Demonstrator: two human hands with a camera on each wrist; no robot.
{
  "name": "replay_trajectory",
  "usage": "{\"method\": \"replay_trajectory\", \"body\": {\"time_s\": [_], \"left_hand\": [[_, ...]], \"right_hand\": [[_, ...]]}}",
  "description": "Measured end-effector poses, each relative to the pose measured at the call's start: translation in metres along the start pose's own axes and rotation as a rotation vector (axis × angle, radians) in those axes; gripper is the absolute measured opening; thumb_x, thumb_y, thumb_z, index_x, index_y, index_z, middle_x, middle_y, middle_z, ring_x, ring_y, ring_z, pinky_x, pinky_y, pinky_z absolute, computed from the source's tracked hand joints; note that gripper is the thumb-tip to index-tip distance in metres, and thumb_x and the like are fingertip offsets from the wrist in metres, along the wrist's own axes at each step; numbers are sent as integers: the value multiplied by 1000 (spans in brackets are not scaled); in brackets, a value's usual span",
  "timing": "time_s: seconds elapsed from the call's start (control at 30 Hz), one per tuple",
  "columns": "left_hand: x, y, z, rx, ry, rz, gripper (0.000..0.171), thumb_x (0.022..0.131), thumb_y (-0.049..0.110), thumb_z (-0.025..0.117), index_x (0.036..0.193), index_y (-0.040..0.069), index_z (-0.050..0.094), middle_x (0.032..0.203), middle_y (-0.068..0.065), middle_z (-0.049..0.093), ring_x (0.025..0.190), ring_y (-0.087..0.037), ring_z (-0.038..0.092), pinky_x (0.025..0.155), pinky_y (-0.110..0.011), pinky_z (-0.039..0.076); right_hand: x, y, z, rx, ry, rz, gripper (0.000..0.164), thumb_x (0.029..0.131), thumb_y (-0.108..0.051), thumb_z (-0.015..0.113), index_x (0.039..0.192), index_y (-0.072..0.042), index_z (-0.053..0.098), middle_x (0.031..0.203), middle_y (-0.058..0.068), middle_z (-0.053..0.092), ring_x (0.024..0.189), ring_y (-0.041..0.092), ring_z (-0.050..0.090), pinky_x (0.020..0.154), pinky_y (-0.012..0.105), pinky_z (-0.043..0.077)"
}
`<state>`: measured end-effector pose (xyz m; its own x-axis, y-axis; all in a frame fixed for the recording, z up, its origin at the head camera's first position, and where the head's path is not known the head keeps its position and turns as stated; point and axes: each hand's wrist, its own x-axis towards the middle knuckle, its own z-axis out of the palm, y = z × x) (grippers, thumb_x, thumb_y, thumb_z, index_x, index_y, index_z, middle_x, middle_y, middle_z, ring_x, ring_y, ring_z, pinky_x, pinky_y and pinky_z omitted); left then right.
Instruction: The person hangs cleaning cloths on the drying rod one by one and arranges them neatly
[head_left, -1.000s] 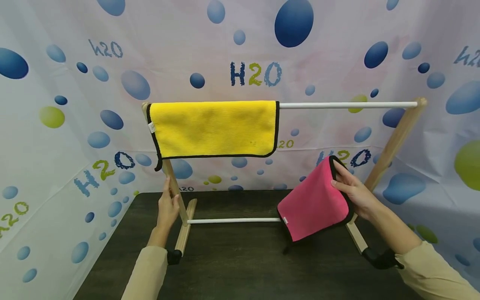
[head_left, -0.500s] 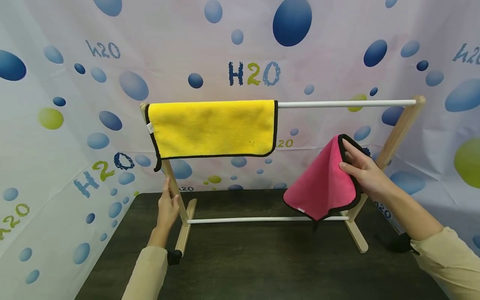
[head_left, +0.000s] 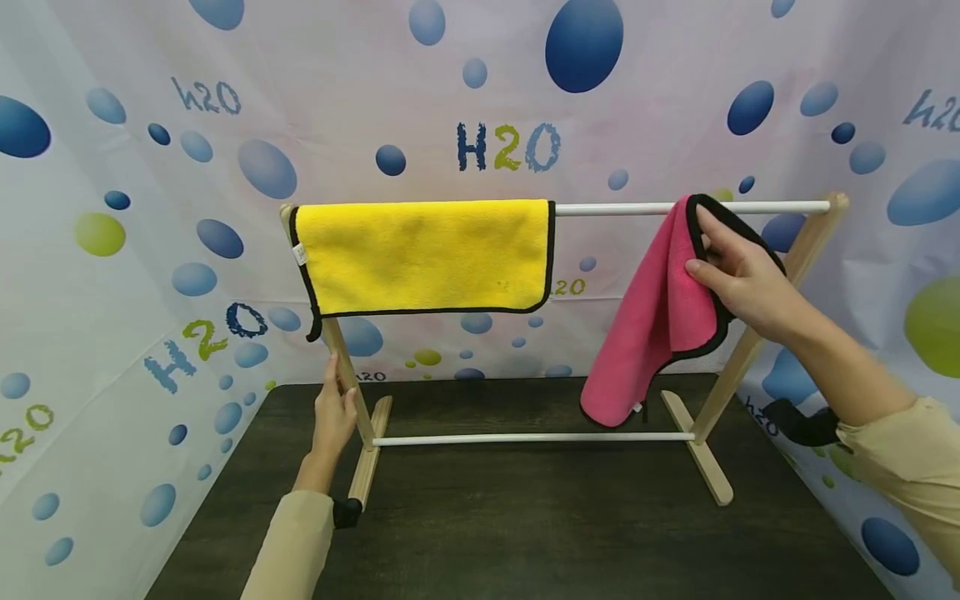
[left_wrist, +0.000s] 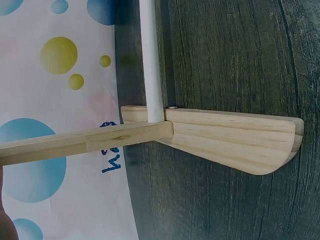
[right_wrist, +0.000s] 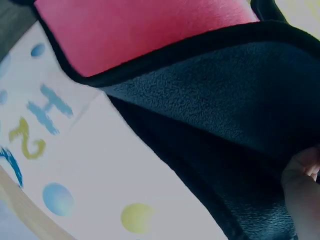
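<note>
My right hand (head_left: 750,279) pinches a pink cloth (head_left: 633,333) with black trim at its upper edge, between thumb and fingers. The cloth hangs folded, and its top overlaps the white upper rod (head_left: 611,209) of a drying rack. In the right wrist view the dark grey back (right_wrist: 200,95) of the cloth faces the camera, with thumb and fingertips at the right edge. My left hand (head_left: 332,421) touches the rack's left wooden post (head_left: 352,392) with fairly straight fingers. A yellow towel (head_left: 423,258) hangs over the left half of the upper rod.
The rack stands on a dark wood table (head_left: 517,525). A white lower rod (head_left: 532,437) joins its left foot (head_left: 370,467) and right foot (head_left: 701,458). The right post (head_left: 738,358) leans behind my right wrist. A patterned curtain (head_left: 337,83) hangs behind.
My right hand has lifted the pink cloth from low near the right post up to the height of the upper rod. My left hand and the yellow towel have stayed in place.
</note>
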<state>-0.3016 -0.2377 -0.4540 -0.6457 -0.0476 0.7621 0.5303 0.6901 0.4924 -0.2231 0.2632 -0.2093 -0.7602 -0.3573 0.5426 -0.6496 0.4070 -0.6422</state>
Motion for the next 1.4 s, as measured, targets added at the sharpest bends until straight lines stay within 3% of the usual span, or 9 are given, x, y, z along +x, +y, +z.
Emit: {"method": "replay_trajectory", "body": {"time_s": [0.1,0.43,0.6,0.73,0.83,1.03,1.23,1.4], "left_hand": [[0,0,0,-2,-2,-4,71,80,-19,53,141,2,22,112,-40,46,94,-51,54,69,-54,50],[0,2,-1,1,-5,-12,73,80,-20,53,140,4,21,115,-40,45,97,-52,53,70,-55,50],[-1,4,0,5,-3,-14,73,80,-20,53,141,5,21,116,-39,45,97,-51,53,70,-55,50],[-2,5,-1,11,0,-1,73,80,-20,53,141,5,21,114,-39,46,95,-51,54,68,-55,50],[-3,4,-2,17,3,9,73,80,-19,53,141,5,21,112,-40,46,94,-51,54,68,-54,50],[-4,4,-5,24,-12,-5,74,81,-19,52,142,6,19,113,-39,46,96,-51,53,70,-54,50],[-4,3,-4,29,-16,-3,74,81,-19,52,142,6,18,114,-39,45,95,-51,53,68,-54,50],[-5,4,-4,31,-12,-7,75,81,-19,53,142,7,19,115,-39,45,95,-51,53,68,-55,50]], "right_hand": [[9,-7,-3,-108,58,-9,64,93,3,42,147,-11,12,104,-11,46,91,-5,52,69,7,46],[31,-12,-12,-274,159,6,64,92,-1,47,147,-16,17,97,-13,46,74,-1,46,60,3,42],[42,-14,-16,-388,199,-59,64,89,4,48,145,-9,21,96,2,45,69,1,38,57,6,34],[49,-16,-19,-428,213,-83,63,89,5,48,145,-7,22,104,15,44,75,-3,38,62,4,33],[54,-17,-19,-445,224,-87,63,89,4,48,145,-7,22,103,16,42,77,-3,35,63,4,32],[64,-17,-21,-539,242,-104,59,88,3,50,143,-6,29,87,11,38,76,1,30,61,14,27],[68,-17,-30,-723,143,-64,54,91,-1,48,142,-5,30,96,23,44,82,26,38,61,32,33],[72,-15,-40,-746,121,-18,55,92,-3,46,144,-6,25,98,26,44,84,34,39,63,40,32]]}}
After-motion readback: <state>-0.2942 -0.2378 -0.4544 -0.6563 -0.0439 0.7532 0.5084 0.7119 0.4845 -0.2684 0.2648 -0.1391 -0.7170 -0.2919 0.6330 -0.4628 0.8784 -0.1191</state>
